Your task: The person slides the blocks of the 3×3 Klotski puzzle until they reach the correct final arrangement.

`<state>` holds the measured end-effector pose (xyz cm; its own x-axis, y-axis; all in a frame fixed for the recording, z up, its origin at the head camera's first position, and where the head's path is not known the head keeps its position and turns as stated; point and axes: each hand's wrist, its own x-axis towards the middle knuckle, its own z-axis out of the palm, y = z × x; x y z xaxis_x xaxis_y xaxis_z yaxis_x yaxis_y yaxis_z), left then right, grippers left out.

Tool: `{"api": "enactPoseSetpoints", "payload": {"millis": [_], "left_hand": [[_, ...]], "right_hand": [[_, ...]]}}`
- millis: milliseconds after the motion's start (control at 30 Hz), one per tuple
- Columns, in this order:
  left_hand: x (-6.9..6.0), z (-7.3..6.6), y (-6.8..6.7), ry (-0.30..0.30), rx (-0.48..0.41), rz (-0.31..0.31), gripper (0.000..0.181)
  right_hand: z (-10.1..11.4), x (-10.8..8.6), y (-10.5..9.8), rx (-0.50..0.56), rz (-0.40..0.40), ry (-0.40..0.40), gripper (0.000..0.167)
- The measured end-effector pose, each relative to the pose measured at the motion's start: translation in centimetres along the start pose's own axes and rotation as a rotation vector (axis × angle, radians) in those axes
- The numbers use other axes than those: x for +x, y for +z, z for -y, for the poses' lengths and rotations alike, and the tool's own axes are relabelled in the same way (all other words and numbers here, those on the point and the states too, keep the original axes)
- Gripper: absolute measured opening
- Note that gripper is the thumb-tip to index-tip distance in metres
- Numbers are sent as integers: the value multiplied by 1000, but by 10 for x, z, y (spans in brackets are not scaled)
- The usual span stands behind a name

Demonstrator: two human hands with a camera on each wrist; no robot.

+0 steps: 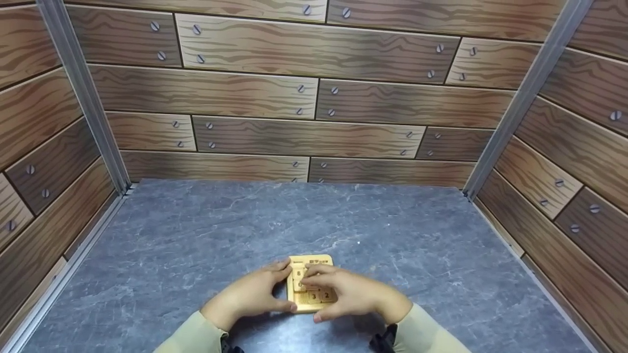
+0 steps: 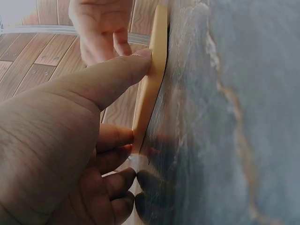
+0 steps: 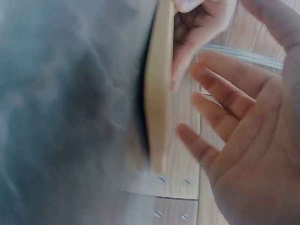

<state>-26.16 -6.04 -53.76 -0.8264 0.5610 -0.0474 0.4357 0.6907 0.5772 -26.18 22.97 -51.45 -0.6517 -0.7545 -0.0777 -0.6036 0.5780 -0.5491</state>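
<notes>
A yellow wooden number sliding puzzle (image 1: 303, 308) lies flat on the table, in front of the person. My left hand (image 1: 252, 294) holds its left side, thumb at the near corner and fingers farther up; the left wrist view shows thumb and fingertips against the puzzle's edge (image 2: 158, 70). Over the tiles hovers my right hand (image 1: 355, 294), its fingers loosely extended and apart from the puzzle's side (image 3: 158, 103) in the right wrist view. Tiles marked 3 (image 1: 314, 296) and 2 (image 1: 327, 295) show in the near row. Other tiles are partly hidden by the right fingers.
The dark blue-grey marbled tabletop (image 1: 221, 220) spreads around the puzzle. Wood-plank patterned walls (image 1: 255, 98) enclose it at the back and both sides, with grey metal posts (image 1: 510, 108) at the back corners.
</notes>
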Motion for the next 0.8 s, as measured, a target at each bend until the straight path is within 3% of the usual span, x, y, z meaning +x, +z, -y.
{"api": "enactPoseSetpoints", "payload": {"millis": [133, 333, 633, 800], "left_hand": [[0, 0, 0, 2, 6, 1, 104], [1, 1, -2, -5, 1, 5, 104], [0, 2, 0, -5, -6, -2, 103], [0, 1, 1, -9, -9, 5, 103]], "right_hand": [[-2, 0, 6, 15, 30, 28, 96], [-2, 2, 7, -87, 76, 43, 96], [4, 4, 6, -111, 131, -111, 68], [6, 2, 9, -109, 105, -82, 64]]}}
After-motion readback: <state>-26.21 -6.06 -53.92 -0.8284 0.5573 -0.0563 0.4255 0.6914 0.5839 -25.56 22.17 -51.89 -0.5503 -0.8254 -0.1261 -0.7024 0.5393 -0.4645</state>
